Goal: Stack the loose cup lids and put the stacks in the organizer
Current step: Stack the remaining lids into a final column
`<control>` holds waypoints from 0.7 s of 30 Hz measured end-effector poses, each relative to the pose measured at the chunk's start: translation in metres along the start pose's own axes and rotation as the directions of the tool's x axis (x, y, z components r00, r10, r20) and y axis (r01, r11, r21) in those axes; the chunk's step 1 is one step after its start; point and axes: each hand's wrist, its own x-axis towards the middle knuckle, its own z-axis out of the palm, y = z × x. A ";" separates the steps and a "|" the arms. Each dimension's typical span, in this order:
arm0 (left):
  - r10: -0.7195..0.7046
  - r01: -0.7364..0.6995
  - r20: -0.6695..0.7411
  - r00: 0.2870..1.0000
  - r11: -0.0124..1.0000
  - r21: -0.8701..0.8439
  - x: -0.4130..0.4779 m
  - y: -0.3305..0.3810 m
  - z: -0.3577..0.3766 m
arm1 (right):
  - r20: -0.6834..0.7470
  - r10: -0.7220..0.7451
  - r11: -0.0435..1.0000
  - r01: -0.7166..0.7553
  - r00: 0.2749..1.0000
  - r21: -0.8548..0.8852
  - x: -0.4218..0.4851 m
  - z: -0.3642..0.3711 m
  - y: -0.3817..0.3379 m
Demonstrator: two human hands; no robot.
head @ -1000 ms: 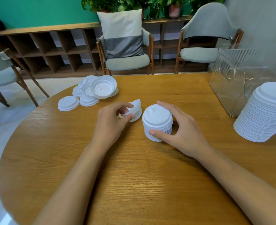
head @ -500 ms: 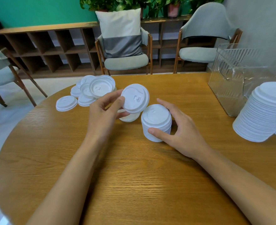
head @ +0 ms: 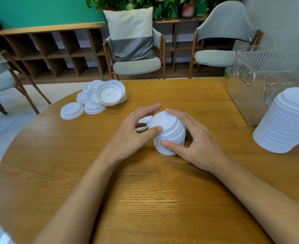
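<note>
A short stack of white cup lids stands on the round wooden table at its middle. My right hand grips this stack, thumb at its base and fingers curled round its far side. My left hand holds the top lid on the stack, thumb on its near edge and fingers over its far edge. One more lid lies behind my left hand, mostly hidden. Several loose lids lie in a pile at the far left. The clear ribbed organizer stands at the far right.
A tall leaning stack of lids sits at the right edge, in front of the organizer. Chairs and a low wooden shelf stand beyond the table. The near half of the table is bare wood.
My left hand picked a lid up from beside the stack, lifted it and brought it down onto the top of the stack. My right hand stayed round the stack.
</note>
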 end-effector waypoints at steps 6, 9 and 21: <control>0.032 -0.027 -0.109 0.993 0.999 0.046 0.000 0.002 0.005 | 0.009 0.004 0.999 -0.004 1.000 0.041 -0.001 0.000 -0.002; 0.143 -0.064 -0.254 0.957 0.953 0.296 0.000 0.001 0.015 | 0.013 -0.001 0.999 0.001 1.000 0.035 -0.001 0.002 -0.003; 0.055 -0.054 -0.039 0.998 0.998 0.016 -0.001 0.005 0.000 | 0.016 0.006 0.999 -0.007 1.000 0.031 0.000 0.002 -0.003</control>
